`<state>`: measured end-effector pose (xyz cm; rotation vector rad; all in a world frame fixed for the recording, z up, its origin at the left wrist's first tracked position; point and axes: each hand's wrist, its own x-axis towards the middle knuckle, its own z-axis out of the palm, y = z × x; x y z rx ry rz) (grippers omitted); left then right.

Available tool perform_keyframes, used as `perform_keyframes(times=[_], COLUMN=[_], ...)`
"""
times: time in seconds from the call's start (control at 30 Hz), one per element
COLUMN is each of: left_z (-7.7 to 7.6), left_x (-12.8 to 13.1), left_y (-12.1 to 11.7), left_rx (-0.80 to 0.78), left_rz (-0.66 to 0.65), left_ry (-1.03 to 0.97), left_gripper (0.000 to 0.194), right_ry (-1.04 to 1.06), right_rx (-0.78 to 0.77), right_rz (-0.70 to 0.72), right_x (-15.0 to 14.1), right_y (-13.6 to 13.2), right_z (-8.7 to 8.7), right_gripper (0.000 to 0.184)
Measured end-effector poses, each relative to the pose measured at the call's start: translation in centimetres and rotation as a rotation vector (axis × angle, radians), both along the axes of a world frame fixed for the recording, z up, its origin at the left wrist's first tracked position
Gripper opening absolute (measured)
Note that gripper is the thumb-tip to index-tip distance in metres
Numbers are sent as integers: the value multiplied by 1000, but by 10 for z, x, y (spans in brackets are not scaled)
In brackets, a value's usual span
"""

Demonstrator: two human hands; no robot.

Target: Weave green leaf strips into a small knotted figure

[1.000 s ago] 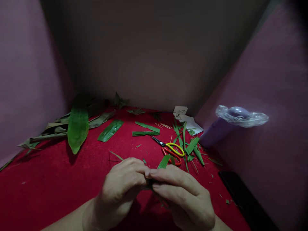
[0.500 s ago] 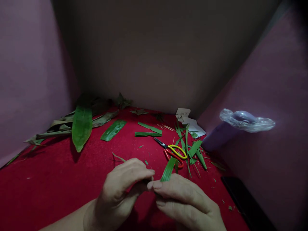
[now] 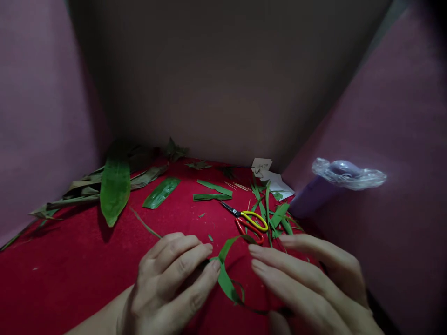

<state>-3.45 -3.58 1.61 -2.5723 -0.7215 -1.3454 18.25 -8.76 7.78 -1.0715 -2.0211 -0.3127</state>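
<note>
My left hand (image 3: 171,284) is low in the middle of the view, fingers curled and pinching one end of a narrow green leaf strip (image 3: 226,274). The strip arches up in a loop between my two hands and curls down toward the red cloth (image 3: 70,270). My right hand (image 3: 314,284) is to the right of the loop with its fingers stretched out; its thumb is low near the strip's trailing end, and I cannot tell whether it grips it. Scissors (image 3: 249,219) with a yellow and a red handle lie just beyond the hands.
A broad green leaf (image 3: 113,188) and dried leaves (image 3: 80,190) lie at the back left. Cut leaf pieces (image 3: 211,191) and green strips (image 3: 275,214) lie around the scissors. White paper (image 3: 270,174) sits at the back. A purple cylinder wrapped in plastic (image 3: 335,179) leans at the right wall.
My hands have drawn apart. The strip, bunched between my fingertips before, now stands in an open loop. My right fingers have spread out and moved right.
</note>
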Motion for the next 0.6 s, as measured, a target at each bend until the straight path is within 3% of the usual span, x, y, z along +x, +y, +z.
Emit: perform_keyframes(times=[0.13,0.3,0.6], left_z=[5,7,1], left_x=[3,3,3], left_y=[-4,-5,0], left_rx=[68,100,126], left_rz=[31,-1,-27], left_ry=[0,44,82], left_gripper=[29,25,29], right_ry=[-131,-5,-29], right_rx=[-85,-445,-597], right_rz=[85,27,26], right_x=[-12,-18,-20], right_y=[10,8,11], right_z=[3,-9,-8], right_gripper=[5,15,9])
